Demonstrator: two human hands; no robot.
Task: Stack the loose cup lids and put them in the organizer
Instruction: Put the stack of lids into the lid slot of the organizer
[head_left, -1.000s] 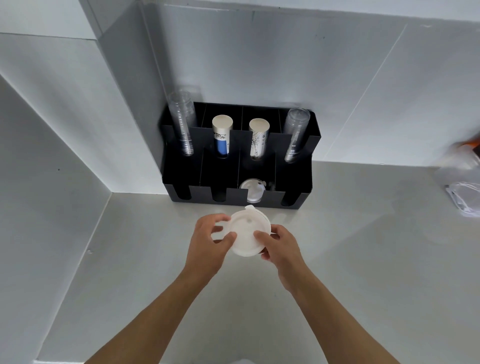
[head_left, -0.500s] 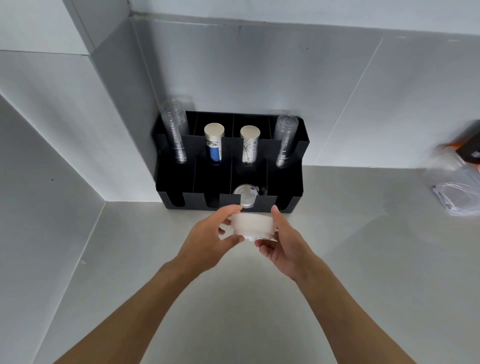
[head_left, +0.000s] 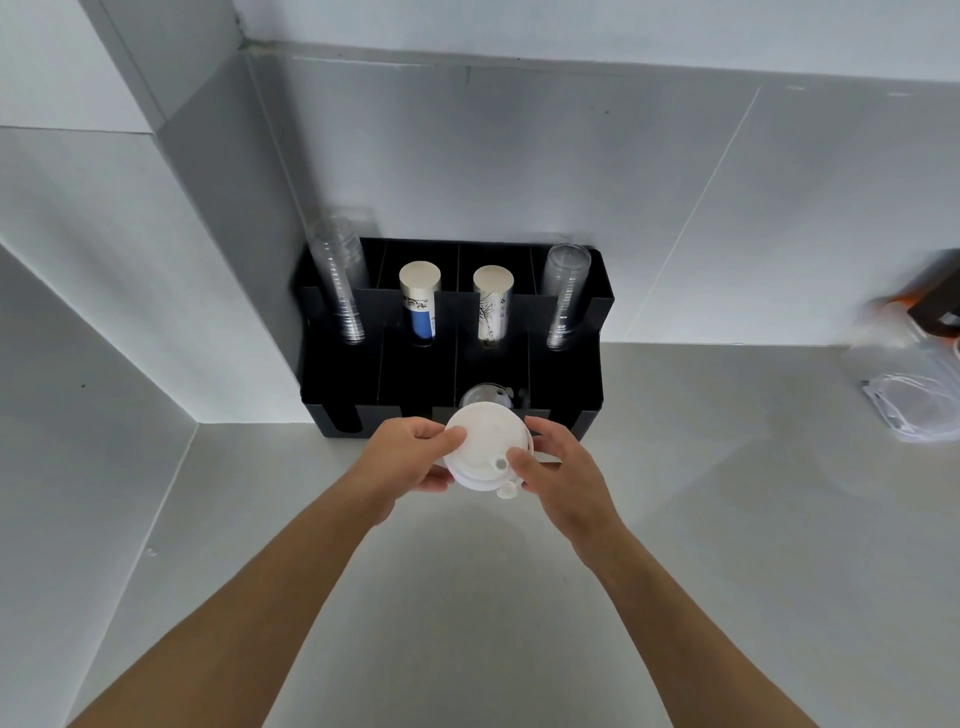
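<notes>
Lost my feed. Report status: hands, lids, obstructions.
Left hand and right hand both gripping stack of white round plastic lids. Stack held just before black compartmented organizer. Clear lids already in nearest front slot.

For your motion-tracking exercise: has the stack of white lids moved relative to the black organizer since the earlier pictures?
Yes. The stack of white lids now overlaps the black organizer at its front edge, so it has moved toward it; both hands hold it.

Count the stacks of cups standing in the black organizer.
4, all in the organizer's back row: a clear stack at far left, a blue-printed paper stack, a black-printed paper stack, and a clear stack at far right. None appears hidden.
</notes>
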